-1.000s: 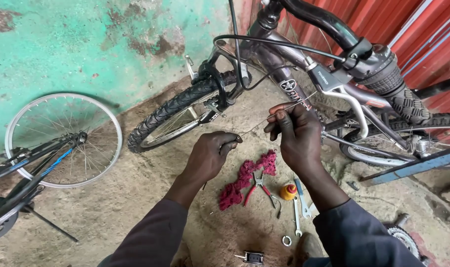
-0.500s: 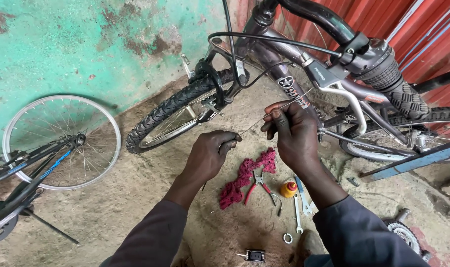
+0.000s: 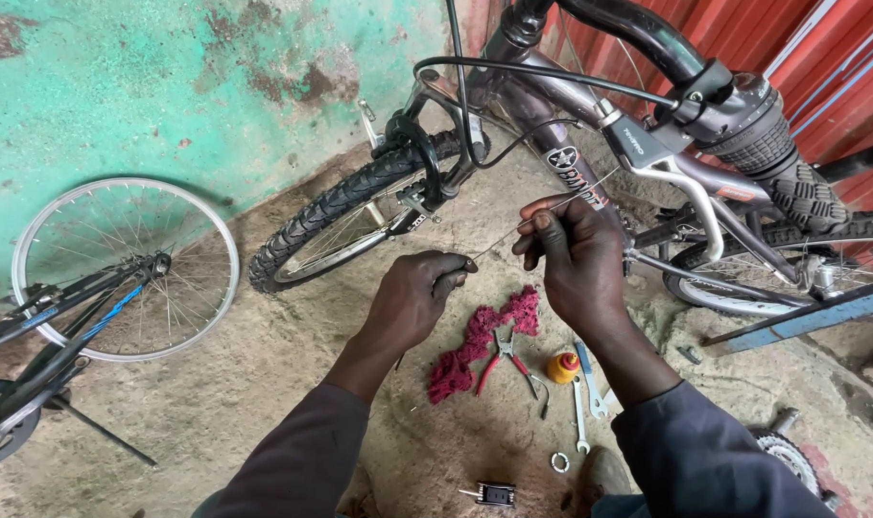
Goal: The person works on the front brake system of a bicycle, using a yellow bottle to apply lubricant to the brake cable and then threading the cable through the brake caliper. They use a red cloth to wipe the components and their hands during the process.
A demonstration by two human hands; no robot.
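- On the dirt floor nearest the camera lie a small black part [image 3: 495, 494], spanners [image 3: 584, 403], red-handled pliers [image 3: 502, 357], an orange bottle [image 3: 563, 367] and a red rag [image 3: 480, 338].
- Above them, the left hand [image 3: 412, 299] is closed around a dark cable end; the right hand [image 3: 573, 257] pinches the thin wire [image 3: 513, 233] stretched between both.
- Beyond stands the bicycle [image 3: 590, 144], its front tyre [image 3: 336, 206] by the green wall [image 3: 168, 86].
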